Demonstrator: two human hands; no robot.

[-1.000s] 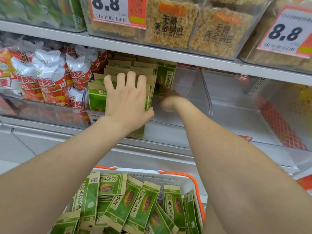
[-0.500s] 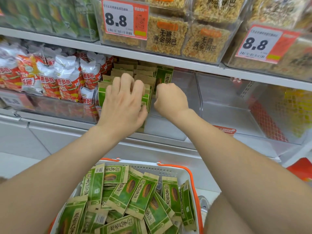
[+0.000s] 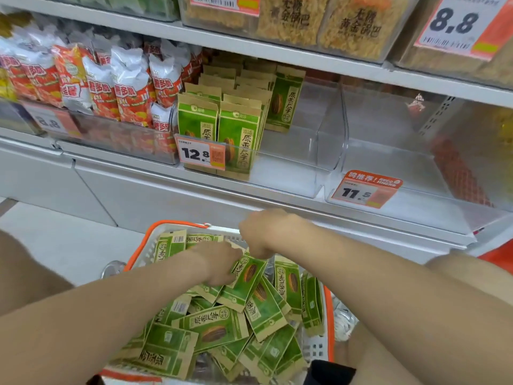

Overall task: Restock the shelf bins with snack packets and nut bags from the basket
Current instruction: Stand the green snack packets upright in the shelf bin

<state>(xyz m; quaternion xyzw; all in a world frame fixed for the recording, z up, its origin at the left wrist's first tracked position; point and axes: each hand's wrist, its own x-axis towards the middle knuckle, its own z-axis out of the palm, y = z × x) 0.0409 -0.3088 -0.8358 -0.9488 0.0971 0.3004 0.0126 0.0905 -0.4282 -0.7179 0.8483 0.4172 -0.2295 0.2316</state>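
White shelf (image 3: 277, 195) fitted with clear bins, green seed packets (image 3: 238, 134) stood upright in rows in the middle bin (image 3: 313, 168), red-and-white snack bags (image 3: 130, 87) packed in the left bin (image 3: 116, 140), right bin (image 3: 416, 173) marked 11.5, white-and-orange basket (image 3: 329, 323) heaped with green packets set below on the pale floor (image 3: 69, 245)

the orange price tag (image 3: 200, 154) on the clear bin (image 3: 288, 173) with green packets reads "12.8". the green packets (image 3: 238, 137) show "原香瓜子". the next bin's tag (image 3: 366, 190) reads "11.5" and "recommend". a top-right tag (image 3: 460, 22) reads "8.8". the rice-crust packs (image 3: 358, 26) above read "黄金锅巴". a blurred tag (image 3: 51, 122) on the left reads "8.8".
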